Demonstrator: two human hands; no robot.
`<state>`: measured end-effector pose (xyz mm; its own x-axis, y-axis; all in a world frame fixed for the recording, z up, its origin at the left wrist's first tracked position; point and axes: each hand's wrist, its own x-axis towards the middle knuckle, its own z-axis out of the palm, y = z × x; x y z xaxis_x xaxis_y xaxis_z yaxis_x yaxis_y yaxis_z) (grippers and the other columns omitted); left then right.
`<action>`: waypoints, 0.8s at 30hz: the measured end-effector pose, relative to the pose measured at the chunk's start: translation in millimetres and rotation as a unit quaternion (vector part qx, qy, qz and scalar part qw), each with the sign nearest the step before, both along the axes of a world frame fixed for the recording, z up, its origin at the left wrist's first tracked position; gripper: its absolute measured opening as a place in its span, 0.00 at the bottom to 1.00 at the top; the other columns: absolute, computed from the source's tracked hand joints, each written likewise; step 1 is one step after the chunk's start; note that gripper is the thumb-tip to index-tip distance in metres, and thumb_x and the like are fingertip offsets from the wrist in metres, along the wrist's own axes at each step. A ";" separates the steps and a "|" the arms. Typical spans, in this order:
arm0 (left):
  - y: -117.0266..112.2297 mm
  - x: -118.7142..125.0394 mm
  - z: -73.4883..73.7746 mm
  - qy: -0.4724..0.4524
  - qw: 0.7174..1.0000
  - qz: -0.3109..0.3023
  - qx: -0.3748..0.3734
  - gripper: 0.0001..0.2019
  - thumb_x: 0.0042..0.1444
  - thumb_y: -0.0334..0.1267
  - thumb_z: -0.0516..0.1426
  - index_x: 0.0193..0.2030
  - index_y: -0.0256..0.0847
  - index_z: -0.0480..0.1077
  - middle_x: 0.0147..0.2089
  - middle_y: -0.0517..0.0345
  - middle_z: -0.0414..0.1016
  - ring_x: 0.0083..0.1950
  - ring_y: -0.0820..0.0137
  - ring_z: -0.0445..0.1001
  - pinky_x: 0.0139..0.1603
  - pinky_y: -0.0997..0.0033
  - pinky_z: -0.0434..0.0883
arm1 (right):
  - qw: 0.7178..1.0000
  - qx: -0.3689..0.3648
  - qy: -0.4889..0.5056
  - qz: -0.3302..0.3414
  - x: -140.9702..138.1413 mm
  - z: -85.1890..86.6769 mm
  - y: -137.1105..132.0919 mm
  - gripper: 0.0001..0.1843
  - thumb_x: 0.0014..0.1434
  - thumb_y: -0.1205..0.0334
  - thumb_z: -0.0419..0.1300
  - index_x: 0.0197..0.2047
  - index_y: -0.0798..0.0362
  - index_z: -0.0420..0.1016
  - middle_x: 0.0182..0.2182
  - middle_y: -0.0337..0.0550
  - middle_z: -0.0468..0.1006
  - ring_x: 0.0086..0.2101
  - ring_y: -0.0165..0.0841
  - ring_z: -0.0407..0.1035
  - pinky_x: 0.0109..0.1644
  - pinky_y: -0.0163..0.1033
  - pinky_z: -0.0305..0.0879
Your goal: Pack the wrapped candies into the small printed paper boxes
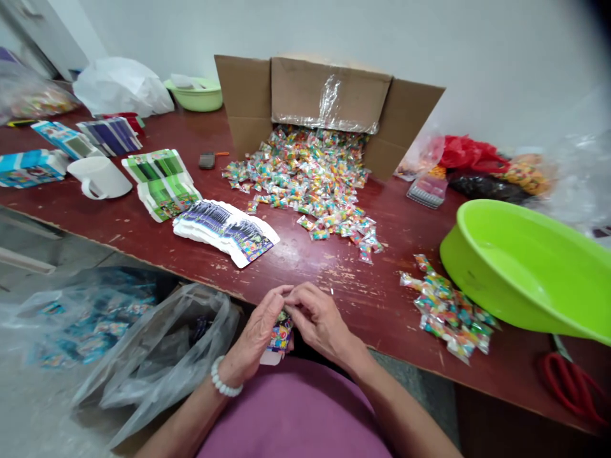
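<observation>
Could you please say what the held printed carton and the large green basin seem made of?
Held printed carton: looks like thin card, perhaps glossy; its pale flap is flat. Large green basin: probably smooth plastic, evenly coloured with soft sheen.

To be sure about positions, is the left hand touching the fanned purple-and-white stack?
Apart: the head view shows tabletop between the left hand and the fanned stack.

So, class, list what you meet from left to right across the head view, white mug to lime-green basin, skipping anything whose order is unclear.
White mug, green printed cartons, left hand, printed carton, right hand, small heap of wrapped candies, lime-green basin.
</observation>
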<state>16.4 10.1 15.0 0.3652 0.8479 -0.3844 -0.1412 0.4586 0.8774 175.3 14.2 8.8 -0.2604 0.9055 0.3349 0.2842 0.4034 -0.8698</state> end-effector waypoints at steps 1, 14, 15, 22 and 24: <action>0.7 1.2 -1.1 -0.011 1.000 -0.002 -0.011 0.28 0.61 0.56 0.55 0.63 0.45 0.61 0.38 0.55 0.76 0.26 0.72 0.74 0.26 0.75 0.69 | 1.000 -0.004 -0.019 0.004 5.9 -0.7 5.4 0.07 0.65 0.63 0.57 0.36 0.50 0.76 0.37 0.44 0.77 0.39 0.33 0.72 0.45 0.39 0.68; 9.2 -92.2 -31.2 0.107 0.989 -0.098 -0.017 0.24 0.47 0.44 0.69 0.51 0.43 0.70 0.38 0.61 0.70 0.39 0.70 0.70 0.40 0.72 0.68 | 0.850 -0.130 -0.271 -0.432 150.0 -34.6 75.0 0.12 0.54 0.55 0.65 0.37 0.55 0.78 0.42 0.59 0.76 0.46 0.54 0.69 0.50 0.56 0.62; 12.6 -102.9 -32.3 0.144 0.978 -0.152 -0.007 0.27 0.45 0.44 0.70 0.52 0.43 0.71 0.38 0.62 0.70 0.37 0.71 0.70 0.38 0.73 0.66 | 0.856 -0.131 -0.262 -0.426 149.1 -37.1 75.2 0.11 0.53 0.54 0.65 0.35 0.54 0.78 0.41 0.57 0.76 0.45 0.52 0.70 0.50 0.54 0.62; 24.5 -120.1 -20.9 0.159 0.940 -0.302 -0.024 0.18 0.52 0.49 0.64 0.44 0.40 0.71 0.38 0.58 0.75 0.37 0.68 0.72 0.35 0.73 0.65 | 0.922 -0.118 -0.120 -0.349 119.5 -32.2 66.8 0.15 0.55 0.48 0.62 0.34 0.53 0.74 0.29 0.42 0.78 0.31 0.36 0.70 0.38 0.40 0.65; 24.2 -108.1 -12.8 0.121 0.971 -0.208 -0.006 0.17 0.56 0.48 0.60 0.48 0.41 0.66 0.42 0.56 0.75 0.37 0.68 0.74 0.36 0.72 0.66 | 0.950 -0.116 -0.059 -0.282 95.8 -20.3 52.1 0.15 0.58 0.48 0.61 0.37 0.53 0.73 0.31 0.41 0.78 0.31 0.34 0.70 0.36 0.37 0.65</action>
